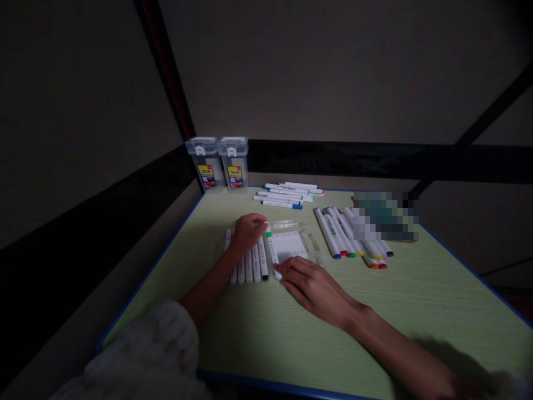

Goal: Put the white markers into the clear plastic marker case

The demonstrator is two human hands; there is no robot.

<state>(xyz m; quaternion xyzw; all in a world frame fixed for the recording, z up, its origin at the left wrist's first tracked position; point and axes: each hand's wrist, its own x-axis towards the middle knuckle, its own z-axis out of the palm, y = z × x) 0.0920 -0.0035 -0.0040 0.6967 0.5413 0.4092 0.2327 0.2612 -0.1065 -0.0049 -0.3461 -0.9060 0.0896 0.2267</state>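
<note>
A white marker (pixel 271 251) with a green band lies lengthwise between my hands, over a clear plastic tray (pixel 313 242). My left hand (pixel 248 232) pinches its far end, while the fingertips of my right hand (pixel 313 282) close on its near end. Left of it, several white markers (pixel 249 266) lie side by side, partly under my left hand and wrist. A white printed card (pixel 290 244) shows in the tray's right part, its near edge hidden by my right hand.
Two lidded clear boxes (pixel 233 165) with yellow labels stand at the back left corner. Several loose markers (pixel 287 193) lie at the back, and more markers (pixel 345 232) lie to the right beside a pixelated flat object (pixel 385 215). The pale green table (pixel 433 300) has a blue edge.
</note>
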